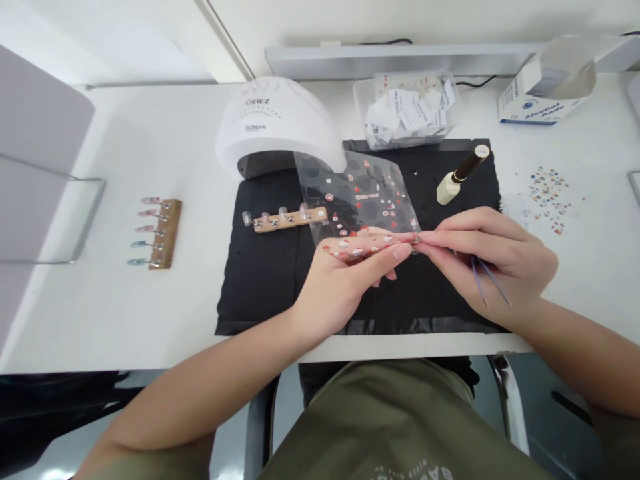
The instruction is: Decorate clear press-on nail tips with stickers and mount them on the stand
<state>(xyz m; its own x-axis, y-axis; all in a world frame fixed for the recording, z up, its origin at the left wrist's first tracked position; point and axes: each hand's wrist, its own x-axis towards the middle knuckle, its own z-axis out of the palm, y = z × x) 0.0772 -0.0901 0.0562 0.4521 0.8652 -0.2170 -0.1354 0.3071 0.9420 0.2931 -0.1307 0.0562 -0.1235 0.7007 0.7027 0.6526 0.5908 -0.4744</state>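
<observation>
My left hand [350,273] holds up a clear sticker sheet [357,193] dotted with small red and white stickers, pinching its lower edge between thumb and fingers. My right hand [487,257] grips thin tweezers [487,280], whose tips meet the sheet's right corner beside my left fingertips. Both hands hover over a black mat [265,273]. On the mat, left of the sheet, lies a wooden stick [287,220] carrying several clear nail tips.
A white nail lamp [273,123] stands behind the mat. A small bottle with a dark cap [460,177] lies on the mat's right. Second wooden stick with coloured nail tips [160,233] at left. Plastic tub of pads [405,107], alcohol pad box [543,93], loose stickers [547,193] at right.
</observation>
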